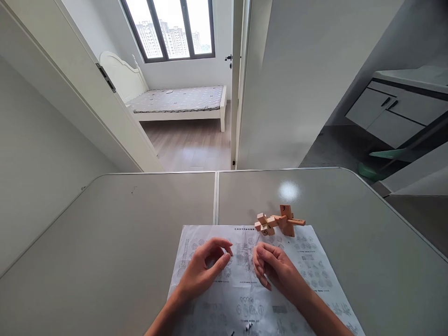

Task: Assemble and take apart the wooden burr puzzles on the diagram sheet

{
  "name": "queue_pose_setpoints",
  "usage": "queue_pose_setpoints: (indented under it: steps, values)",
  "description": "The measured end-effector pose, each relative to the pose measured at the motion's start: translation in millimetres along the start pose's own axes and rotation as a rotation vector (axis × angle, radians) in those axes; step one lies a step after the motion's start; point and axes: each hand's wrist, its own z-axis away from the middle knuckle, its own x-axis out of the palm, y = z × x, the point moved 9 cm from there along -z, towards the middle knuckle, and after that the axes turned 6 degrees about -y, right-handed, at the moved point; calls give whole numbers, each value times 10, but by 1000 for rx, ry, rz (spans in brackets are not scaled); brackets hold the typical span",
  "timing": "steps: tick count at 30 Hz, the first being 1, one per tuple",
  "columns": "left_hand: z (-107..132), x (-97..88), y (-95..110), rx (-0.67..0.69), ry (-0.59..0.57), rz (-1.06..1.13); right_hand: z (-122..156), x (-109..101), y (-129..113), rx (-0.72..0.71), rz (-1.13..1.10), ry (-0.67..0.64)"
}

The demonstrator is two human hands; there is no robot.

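Note:
A large printed paper sheet (252,298) with rows of small diagrams lies on the table in front of me. Above its left part is my left hand (212,263), fingers curved and a gap between thumb and fingertips, holding nothing. My right hand (275,266) is loosely curled over the middle of the sheet, thumb against the index finger; no object shows in it. Just beyond it, at the sheet's far edge, two wooden interlocking puzzles sit side by side: a smaller pale one (265,225) and a larger reddish-brown one (287,220). Neither hand touches them.
The grey table (105,242) has a seam down its middle and cut far corners. Small dark bits (248,326) lie near the sheet's bottom. Beyond the table are a doorway with a bed (182,100), a wall, and a cabinet (395,107) at right.

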Motion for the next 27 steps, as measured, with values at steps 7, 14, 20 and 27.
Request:
queue_pose_setpoints:
  steps: [7,14,20,27]
  values:
    - [-14,1,-48,3,-5,7,-20,-105,-26,-31,-240,52]
    - [-8,-3,-47,-4,-4,3,-10,-180,-130,-120,-525,10]
    - [-10,-4,-54,-6,-8,4,20,-272,-197,-163,-708,9]
    - [-3,-1,-33,-9,-7,-6,18,-315,-187,-163,-761,23]
